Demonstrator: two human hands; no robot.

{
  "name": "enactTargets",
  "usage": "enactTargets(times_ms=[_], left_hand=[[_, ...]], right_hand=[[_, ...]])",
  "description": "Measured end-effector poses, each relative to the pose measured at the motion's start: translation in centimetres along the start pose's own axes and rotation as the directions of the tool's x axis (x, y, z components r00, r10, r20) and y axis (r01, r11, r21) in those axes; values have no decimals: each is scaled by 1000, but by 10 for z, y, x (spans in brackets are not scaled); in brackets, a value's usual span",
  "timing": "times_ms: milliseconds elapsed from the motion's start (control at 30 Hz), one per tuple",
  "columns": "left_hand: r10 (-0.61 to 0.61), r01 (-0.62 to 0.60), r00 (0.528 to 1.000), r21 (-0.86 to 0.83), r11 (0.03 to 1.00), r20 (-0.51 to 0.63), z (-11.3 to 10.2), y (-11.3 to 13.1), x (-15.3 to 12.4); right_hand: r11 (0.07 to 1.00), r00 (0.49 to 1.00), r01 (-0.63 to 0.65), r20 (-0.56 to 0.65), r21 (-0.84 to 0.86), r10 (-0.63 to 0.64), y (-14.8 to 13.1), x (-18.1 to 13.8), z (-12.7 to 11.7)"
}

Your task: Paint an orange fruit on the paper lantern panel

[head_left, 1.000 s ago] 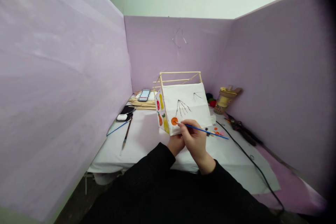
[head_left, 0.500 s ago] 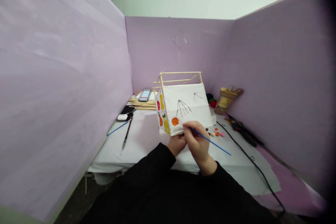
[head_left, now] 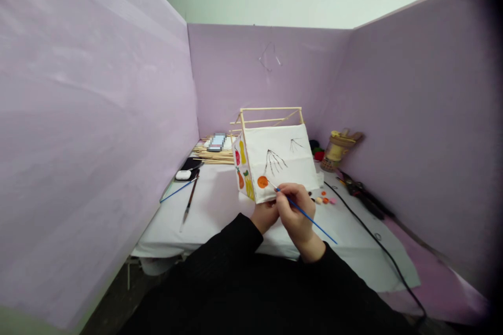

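Note:
A box-shaped lantern (head_left: 281,159) of wooden sticks and white paper stands tilted on the white table (head_left: 220,209). Its near face shows thin black lines and an orange painted dot (head_left: 262,182); its left face shows painted fruit shapes. My right hand (head_left: 295,209) pinches a thin blue paintbrush (head_left: 310,219), whose tip rests at the orange dot. My left hand (head_left: 264,215) is closed on the lantern's lower front edge, partly hidden behind my right hand.
Two brushes (head_left: 187,196), a white earbud case (head_left: 183,175) and a bundle of wooden sticks (head_left: 214,154) lie at the left. Paint blobs (head_left: 325,200), a bamboo pot (head_left: 336,151), pliers (head_left: 361,193) and a black cable (head_left: 377,246) lie right. Purple partitions enclose the table.
The brush tip lifted slightly off the orange dot and came back to it. The brush handle swung lower toward me. My left hand and the lantern stayed put.

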State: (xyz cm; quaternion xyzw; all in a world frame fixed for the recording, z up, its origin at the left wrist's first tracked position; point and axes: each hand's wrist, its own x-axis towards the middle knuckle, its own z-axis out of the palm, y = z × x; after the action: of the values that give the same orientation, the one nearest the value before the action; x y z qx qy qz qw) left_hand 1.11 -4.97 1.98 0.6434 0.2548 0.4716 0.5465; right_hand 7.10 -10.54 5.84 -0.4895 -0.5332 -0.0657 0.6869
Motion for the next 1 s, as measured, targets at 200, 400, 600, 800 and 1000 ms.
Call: enactTargets(times_ms=[200, 400, 600, 800, 1000], left_hand=[[11, -12, 1000, 71, 997, 10, -2, -4, 1], [34, -34, 999, 64, 997, 8, -3, -15, 3], [35, -36, 999, 82, 996, 13, -3, -18, 3], [59, -61, 998, 93, 994, 23, -2, -19, 3], [78, -81, 996, 132, 988, 33, -2, -11, 2]], right_hand=[[999, 1000, 17, 16, -27, -17, 0, 1, 0], [1000, 1000, 21, 1, -16, -21, -1, 1, 1], [999, 999, 27, 42, -40, -25, -1, 1, 0], [999, 999, 34, 39, -34, -32, -1, 1, 0], [998, 998, 50, 38, -34, -49, 1, 2, 0]])
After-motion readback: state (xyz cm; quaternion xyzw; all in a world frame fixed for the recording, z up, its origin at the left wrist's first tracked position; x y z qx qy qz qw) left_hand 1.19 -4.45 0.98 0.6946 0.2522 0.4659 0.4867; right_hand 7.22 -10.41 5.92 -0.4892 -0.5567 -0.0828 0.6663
